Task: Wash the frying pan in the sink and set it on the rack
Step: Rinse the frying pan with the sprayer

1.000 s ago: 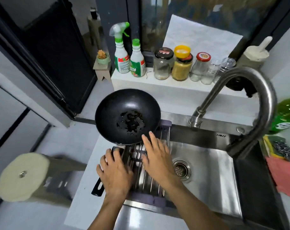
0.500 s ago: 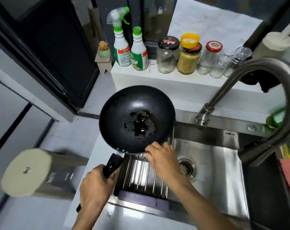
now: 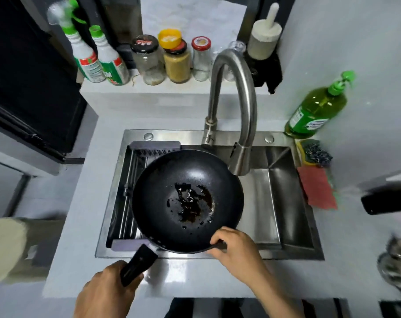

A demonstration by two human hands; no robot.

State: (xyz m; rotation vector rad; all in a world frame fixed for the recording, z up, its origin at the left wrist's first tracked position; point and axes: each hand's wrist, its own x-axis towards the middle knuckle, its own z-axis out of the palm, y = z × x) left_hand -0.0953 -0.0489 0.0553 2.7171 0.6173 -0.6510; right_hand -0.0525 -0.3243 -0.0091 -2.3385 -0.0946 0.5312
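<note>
A black frying pan [image 3: 163, 191] with dark burnt residue in its middle hangs over the steel sink [image 3: 275, 203], partly above the roll-up rack [image 3: 128, 191] that covers the sink's left side. My left hand [image 3: 103, 292] grips the pan's black handle [image 3: 137, 263] at the front counter edge. My right hand [image 3: 237, 251] pinches the pan's near rim. The curved steel faucet [image 3: 238, 154] points down just past the pan's far right edge. No water is running.
A green dish soap bottle [image 3: 316, 109], a steel scourer [image 3: 316, 152] and a red cloth [image 3: 316, 189] sit right of the sink. Spray bottles [image 3: 89, 58] and jars [image 3: 176, 60] line the back ledge. A black object [image 3: 385, 203] juts in at right.
The pan has moved right and nearer, from the rack's far left corner to over the sink's middle. My left hand now holds the handle and my right hand the rim. My view shifted right.
</note>
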